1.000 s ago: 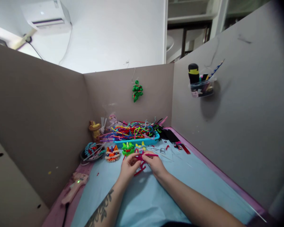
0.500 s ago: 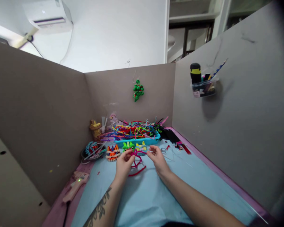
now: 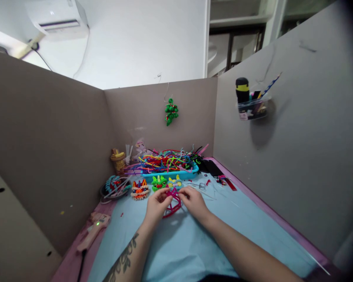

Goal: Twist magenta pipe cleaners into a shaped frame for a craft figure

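Observation:
A magenta pipe cleaner frame (image 3: 176,208), bent into a rounded, open shape, hangs between my hands above the blue cloth. My left hand (image 3: 158,201) pinches its upper left part between thumb and fingers. On the opposite side, the fingers of my right hand (image 3: 191,199) are closed on its upper right part. Just beyond my fingertips sit a green pipe cleaner figure (image 3: 159,183) and a yellow and light-blue one (image 3: 174,182). An orange and cream figure (image 3: 139,190) stands left of my left hand.
A blue tray (image 3: 170,175) heaped with coloured pipe cleaners stands at the back. Scissors (image 3: 202,186) lie right of my right hand. A dark bowl (image 3: 104,192) and a pink glue gun (image 3: 92,234) are at left. Grey panels enclose three sides.
My right hand has come left, closer to my left hand. The loose lower magenta strand now curves up to the right, so the shape looks rounder.

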`<state>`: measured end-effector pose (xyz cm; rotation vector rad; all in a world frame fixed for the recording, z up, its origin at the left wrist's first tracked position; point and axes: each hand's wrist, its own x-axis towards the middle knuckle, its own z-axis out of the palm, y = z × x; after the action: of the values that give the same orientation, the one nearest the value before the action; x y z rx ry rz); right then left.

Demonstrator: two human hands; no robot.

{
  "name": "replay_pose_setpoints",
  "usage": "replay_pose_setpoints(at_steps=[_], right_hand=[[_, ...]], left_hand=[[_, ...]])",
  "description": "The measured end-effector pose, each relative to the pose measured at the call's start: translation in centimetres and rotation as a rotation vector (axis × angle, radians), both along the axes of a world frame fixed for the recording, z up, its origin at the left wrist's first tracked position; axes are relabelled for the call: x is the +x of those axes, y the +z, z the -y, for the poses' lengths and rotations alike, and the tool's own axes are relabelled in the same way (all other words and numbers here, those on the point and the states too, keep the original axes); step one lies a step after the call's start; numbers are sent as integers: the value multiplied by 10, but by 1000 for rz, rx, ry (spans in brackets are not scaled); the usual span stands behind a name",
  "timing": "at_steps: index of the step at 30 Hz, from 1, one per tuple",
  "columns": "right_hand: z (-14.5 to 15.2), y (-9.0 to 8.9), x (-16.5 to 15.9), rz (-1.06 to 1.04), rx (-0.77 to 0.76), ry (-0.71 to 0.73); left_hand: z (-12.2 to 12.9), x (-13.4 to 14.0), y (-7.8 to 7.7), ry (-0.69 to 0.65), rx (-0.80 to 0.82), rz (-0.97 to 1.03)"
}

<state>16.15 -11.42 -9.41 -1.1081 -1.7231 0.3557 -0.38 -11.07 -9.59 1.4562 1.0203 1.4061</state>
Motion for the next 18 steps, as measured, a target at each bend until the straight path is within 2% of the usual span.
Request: replay_pose_setpoints(at_steps=[9, 13, 18], right_hand=[[-3, 0, -5, -165, -284, 152], [-2, 3, -4, -201, -326, 226], [2, 7, -3, -136, -304, 262]], left_hand=[[4, 1, 6, -30, -17, 17], [2, -1, 8, 38, -5, 21], [0, -2, 9, 103, -17, 59]])
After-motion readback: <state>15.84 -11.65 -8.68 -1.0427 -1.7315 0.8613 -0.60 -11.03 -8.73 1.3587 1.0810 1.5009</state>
